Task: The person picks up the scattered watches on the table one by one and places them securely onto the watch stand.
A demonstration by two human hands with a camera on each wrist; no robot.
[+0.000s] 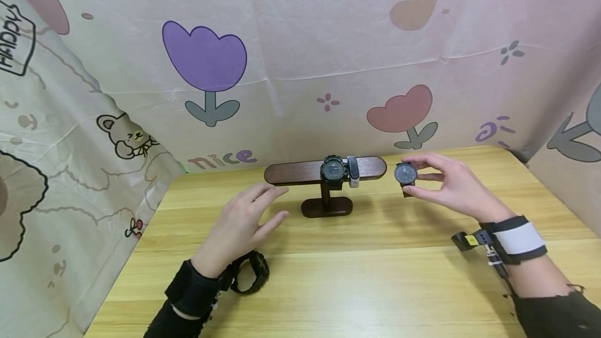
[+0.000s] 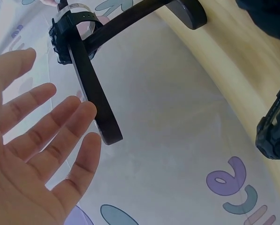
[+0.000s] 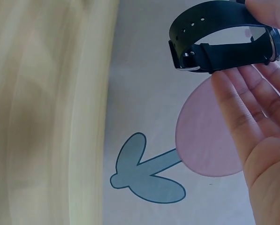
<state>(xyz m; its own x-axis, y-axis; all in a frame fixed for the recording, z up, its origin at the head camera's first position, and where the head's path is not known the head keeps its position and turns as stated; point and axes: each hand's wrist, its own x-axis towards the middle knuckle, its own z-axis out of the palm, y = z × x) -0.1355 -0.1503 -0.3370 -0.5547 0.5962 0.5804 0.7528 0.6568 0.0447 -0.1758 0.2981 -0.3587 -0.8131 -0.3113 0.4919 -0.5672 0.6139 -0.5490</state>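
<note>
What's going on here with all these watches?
A person sits at a wooden table with a dark T-shaped watch stand. The right hand pinches a round dark watch just off the stand's right end. The left hand hovers open near the stand's left end, holding nothing. A chunky black watch and a slim white band already hang on the bar, and another black watch lies on the table by the left wrist.

"nice" on backdrop cloth (image 1: 300, 40); "HAPPY" on left curtain (image 1: 56, 134).
</note>
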